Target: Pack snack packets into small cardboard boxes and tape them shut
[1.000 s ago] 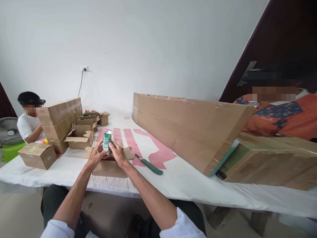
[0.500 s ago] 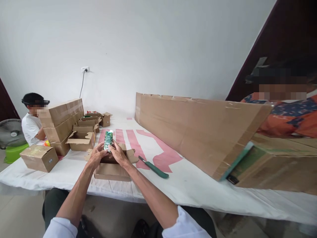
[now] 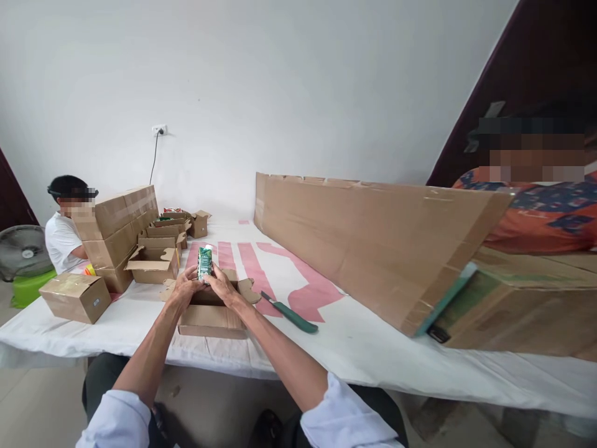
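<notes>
A small green carton [image 3: 204, 264] with white print and a white cap is held upright between my two hands. My left hand [image 3: 185, 286] grips its left side, and my right hand [image 3: 220, 286] grips its right side near the bottom. Right below them stands an open cardboard box [image 3: 212, 322], its side flaps spread out; my hands and wrists hide much of its inside. To the right of the box lies a knife [image 3: 293, 316] with a green handle, its blade pointing to the box.
Open cardboard boxes [image 3: 153, 267] line up at the left beside stacked closed boxes [image 3: 109, 249]. A closed box [image 3: 77, 297] sits at the front left. A tall cardboard panel [image 3: 364, 242] stands across the right, before a large box [image 3: 527, 311]. One person sits at each side.
My hands and the carton stay almost in place. The camera view has shifted slightly, and the person at the left has moved a little to the right.
</notes>
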{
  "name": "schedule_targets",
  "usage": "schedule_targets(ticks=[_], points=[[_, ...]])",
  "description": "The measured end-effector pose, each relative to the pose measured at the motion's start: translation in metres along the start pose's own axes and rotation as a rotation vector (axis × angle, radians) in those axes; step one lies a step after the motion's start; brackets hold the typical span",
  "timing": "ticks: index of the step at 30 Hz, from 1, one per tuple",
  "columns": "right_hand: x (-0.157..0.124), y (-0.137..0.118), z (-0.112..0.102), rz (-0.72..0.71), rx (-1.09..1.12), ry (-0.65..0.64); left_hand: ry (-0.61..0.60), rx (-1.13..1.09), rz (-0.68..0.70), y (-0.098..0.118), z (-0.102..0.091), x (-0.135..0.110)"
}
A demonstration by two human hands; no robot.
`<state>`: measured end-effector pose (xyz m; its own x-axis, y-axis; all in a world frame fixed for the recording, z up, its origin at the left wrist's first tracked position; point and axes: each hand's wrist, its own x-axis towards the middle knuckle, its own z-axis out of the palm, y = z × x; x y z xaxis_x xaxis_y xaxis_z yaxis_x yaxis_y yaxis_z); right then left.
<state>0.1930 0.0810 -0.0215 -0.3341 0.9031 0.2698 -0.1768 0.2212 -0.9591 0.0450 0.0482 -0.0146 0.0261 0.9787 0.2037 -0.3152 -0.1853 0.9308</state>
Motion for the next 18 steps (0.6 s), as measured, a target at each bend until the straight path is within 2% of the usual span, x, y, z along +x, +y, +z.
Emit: schedule_targets(ticks=[13, 18], points=[[0.014, -0.036, 0.001, -0.189, 0.016, -0.010, 0.085, 0.006, 0.141, 0.019, 0.001, 0.023], [0.010, -0.053, 0.001, -0.271, 0.002, -0.030, 0.059, 0.028, 0.198, 0.033, 0.008, 0.022]])
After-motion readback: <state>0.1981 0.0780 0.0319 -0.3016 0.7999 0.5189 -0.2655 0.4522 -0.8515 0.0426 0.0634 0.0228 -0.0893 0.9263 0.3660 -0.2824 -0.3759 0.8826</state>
